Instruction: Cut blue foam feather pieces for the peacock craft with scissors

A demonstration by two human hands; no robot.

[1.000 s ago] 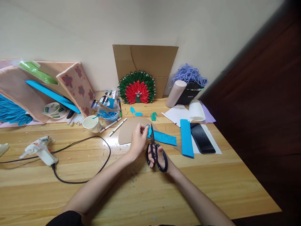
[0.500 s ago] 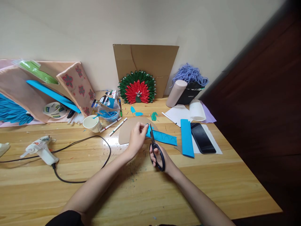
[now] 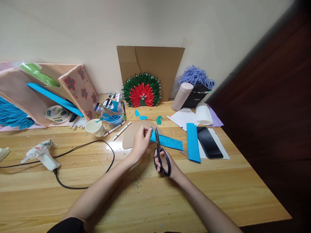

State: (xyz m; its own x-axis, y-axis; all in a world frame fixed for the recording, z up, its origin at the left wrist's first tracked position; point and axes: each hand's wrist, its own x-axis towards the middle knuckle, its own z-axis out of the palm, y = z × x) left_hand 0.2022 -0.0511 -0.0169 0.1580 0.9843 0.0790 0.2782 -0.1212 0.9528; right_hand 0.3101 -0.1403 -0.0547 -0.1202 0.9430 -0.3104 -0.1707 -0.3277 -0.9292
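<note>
From the head camera, little writing can be read: the tape roll (image 3: pixel 56 113) at far left carries green labels and the black tub (image 3: pixel 196 98) under the purple yarn (image 3: pixel 196 77) has small white print, both too small to make out.

The left hand (image 3: pixel 141 143) pinches the left end of a blue foam strip (image 3: pixel 168 142) with pencilled arcs, fingers closed on it, above a tan cardboard half-disc (image 3: pixel 130 136). The right hand (image 3: pixel 165 163) grips black scissors (image 3: pixel 159 152), fingers through the loops, blades nearly shut on the strip.

The near half of the table (image 3: pixel 218 194) lies bare up to its right edge.

A white paper cup (image 3: pixel 95 127) lies tipped; a clear bowl (image 3: pixel 112 117) holds blue foam scraps.
</note>
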